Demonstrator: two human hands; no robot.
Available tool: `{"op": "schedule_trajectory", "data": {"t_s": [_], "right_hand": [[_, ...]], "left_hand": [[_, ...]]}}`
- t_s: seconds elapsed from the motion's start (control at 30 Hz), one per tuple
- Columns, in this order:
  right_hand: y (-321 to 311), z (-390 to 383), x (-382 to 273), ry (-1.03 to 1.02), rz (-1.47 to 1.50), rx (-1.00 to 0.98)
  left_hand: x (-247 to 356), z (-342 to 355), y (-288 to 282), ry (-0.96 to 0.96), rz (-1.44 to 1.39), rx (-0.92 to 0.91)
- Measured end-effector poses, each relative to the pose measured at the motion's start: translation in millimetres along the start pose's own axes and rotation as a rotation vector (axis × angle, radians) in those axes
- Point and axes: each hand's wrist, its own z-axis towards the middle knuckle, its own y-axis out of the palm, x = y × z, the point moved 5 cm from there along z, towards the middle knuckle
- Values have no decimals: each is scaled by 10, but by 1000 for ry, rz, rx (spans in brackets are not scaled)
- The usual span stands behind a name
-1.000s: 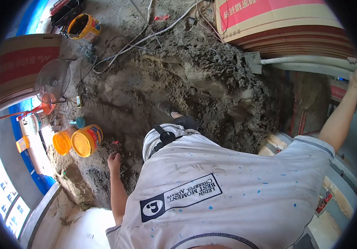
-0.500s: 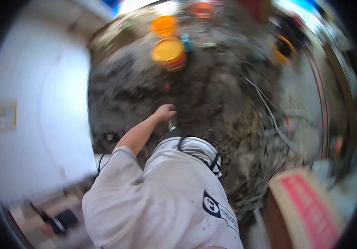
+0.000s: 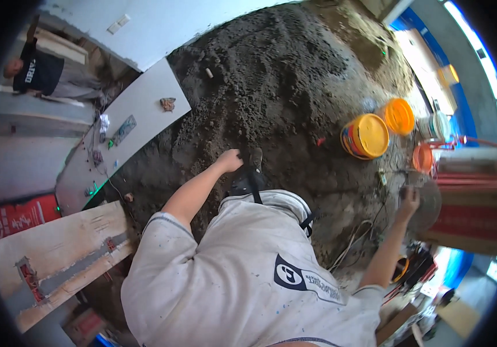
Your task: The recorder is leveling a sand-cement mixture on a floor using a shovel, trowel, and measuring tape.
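Note:
My left hand (image 3: pixel 230 161) is in front of my body, above dark, damp sand (image 3: pixel 271 87). Its fingers are curled closed, with a small dark patch at their tips; what they hold, if anything, is hidden. Out to the right, my right hand (image 3: pixel 410 199) is closed at the edge of a round, greyish object (image 3: pixel 429 203). Blur keeps me from telling its kind. Beyond that hand stand a yellow-lidded bucket (image 3: pixel 370 136) and an orange-yellow bucket (image 3: pixel 399 116), both apart from it.
A white panel (image 3: pixel 162 75) with small items lies at left, near another person (image 3: pixel 40 75). A wooden board (image 3: pixel 58 260) and red bag (image 3: pixel 20 218) are at lower left. Cables (image 3: pixel 352 243), a white bucket (image 3: pixel 433 126) and cardboard boxes (image 3: pixel 468 220) are at right.
My view has swung left, so the buckets now appear farther right. My right hand and the round greyish object have come into sight, as has another person. My left hand remains closed.

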Motion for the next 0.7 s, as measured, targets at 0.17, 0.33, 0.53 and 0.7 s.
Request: {"op": "schedule_trajectory", "data": {"t_s": [0.17,0.33,0.53,0.7], "right_hand": [[2184,1022,-126,38,-287,-84],[4291,613,1030,256,-821,-701],[5887,130,1284,163,-1318,-1070],[7577,732,1498,-47,-1348,-1488]], "left_hand": [[-1534,503,-1036,-118,-199,179],[-2461,1136,-1261,-268,-745,170],[-1958,1590,-1093,-470,-586,-136],[-1736,1898,-935,-672,-656,-315]]}}
